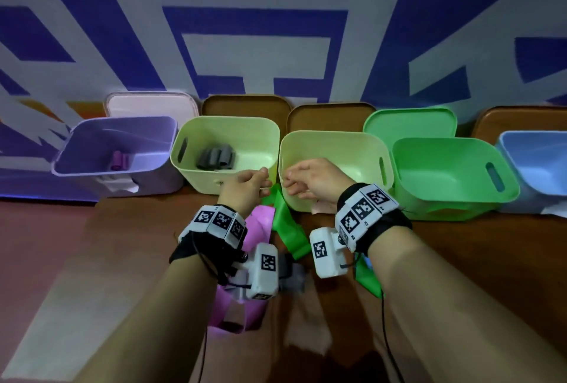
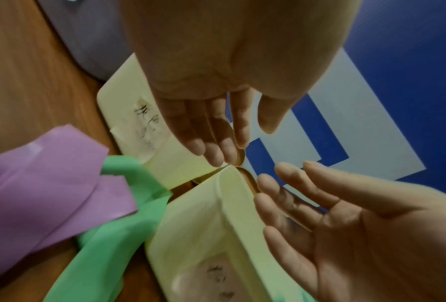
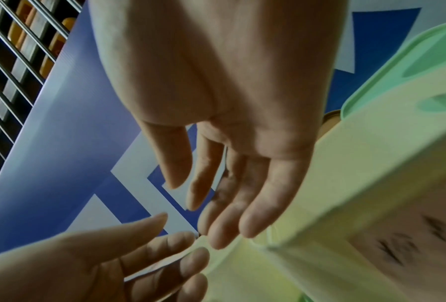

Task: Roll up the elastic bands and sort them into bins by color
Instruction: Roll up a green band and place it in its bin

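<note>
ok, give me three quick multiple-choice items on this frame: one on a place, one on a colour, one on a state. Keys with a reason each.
1. Where do the grey rolls lie?
A. in the purple bin
B. in the left yellow bin
C. in the green bin

2. What colour is the band on the table between the two wrists?
A. green
B. blue
C. orange

3. What is the state of the left hand and right hand?
A. both pinch a band
B. one carries a bin
C. both open, holding nothing

Key: 1 B, the rolls sit inside the left yellow bin. 2 A, it lies green beside a pink band. 3 C, both wrist views show loose fingers with nothing in them.
</note>
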A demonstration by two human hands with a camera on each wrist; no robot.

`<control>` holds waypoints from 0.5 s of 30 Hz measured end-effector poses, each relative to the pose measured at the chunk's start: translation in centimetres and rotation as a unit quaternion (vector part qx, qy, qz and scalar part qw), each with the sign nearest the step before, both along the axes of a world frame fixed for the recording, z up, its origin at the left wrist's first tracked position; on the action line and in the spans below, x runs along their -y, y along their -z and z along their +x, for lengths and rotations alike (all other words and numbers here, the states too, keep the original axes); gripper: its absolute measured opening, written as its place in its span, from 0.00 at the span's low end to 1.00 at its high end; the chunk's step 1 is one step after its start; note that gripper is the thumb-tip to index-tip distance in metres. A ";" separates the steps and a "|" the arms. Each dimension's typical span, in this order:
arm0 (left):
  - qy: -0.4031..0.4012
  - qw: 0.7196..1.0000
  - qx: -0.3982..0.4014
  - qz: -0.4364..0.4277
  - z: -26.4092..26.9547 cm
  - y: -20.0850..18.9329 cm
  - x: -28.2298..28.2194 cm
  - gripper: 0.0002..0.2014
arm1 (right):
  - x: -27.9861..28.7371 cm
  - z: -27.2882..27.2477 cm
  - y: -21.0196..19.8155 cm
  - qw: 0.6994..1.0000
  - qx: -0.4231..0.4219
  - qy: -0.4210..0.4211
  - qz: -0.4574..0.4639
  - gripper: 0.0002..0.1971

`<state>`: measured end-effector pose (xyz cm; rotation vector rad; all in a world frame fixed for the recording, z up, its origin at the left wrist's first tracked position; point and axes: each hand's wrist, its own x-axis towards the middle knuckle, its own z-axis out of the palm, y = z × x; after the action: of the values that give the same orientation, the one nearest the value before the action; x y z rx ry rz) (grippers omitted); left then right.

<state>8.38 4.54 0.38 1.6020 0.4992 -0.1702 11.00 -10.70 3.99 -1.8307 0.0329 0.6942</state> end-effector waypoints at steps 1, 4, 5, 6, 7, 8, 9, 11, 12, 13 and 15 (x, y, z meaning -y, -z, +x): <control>0.008 1.000 -0.005 -0.001 -0.3 1.4 0.1 0.10 | 0.1 -0.6 1.2 1.000 -0.006 -0.002 -0.007 0.05; 0.026 1.000 -0.015 -0.002 -1.3 5.4 0.8 0.10 | 0.3 -2.6 4.8 0.998 -0.017 -0.015 -0.055 0.05; 0.028 1.000 -0.014 -0.004 -1.6 6.7 1.0 0.10 | 0.5 -3.2 6.0 0.997 -0.016 -0.024 -0.078 0.06; 0.031 0.999 -0.010 -0.003 -1.9 7.8 1.2 0.10 | 0.7 -3.7 7.3 0.994 -0.014 -0.033 -0.103 0.08; 0.037 0.999 -0.004 0.001 -2.2 8.8 1.4 0.10 | 0.8 -4.2 8.4 0.991 -0.011 -0.039 -0.127 0.12; 0.044 0.999 0.007 0.011 -2.3 9.6 1.6 0.10 | 1.0 -4.4 9.4 0.987 -0.005 -0.039 -0.153 0.16; 0.049 0.998 0.021 0.021 -2.4 10.4 1.7 0.11 | 1.2 -4.5 10.3 0.983 0.002 -0.037 -0.181 0.20; 0.055 0.997 0.046 0.029 -2.5 11.3 2.0 0.11 | 1.6 -4.3 12.2 0.973 0.011 -0.033 -0.227 0.22; 0.056 0.997 0.056 0.023 -2.5 11.6 2.1 0.12 | 1.8 -4.1 13.1 0.969 0.014 -0.041 -0.242 0.21; 0.055 0.996 0.065 0.012 -2.7 11.8 2.3 0.12 | 1.9 -4.0 13.9 0.964 0.016 -0.053 -0.259 0.20; 0.060 0.996 0.073 -0.004 -3.0 12.1 2.6 0.12 | 2.1 -3.9 15.5 0.957 0.026 -0.061 -0.282 0.18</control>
<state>5.39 1.95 -11.77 1.6232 0.2889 -0.1441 7.11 -12.78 -11.54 -2.4139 0.0929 0.7746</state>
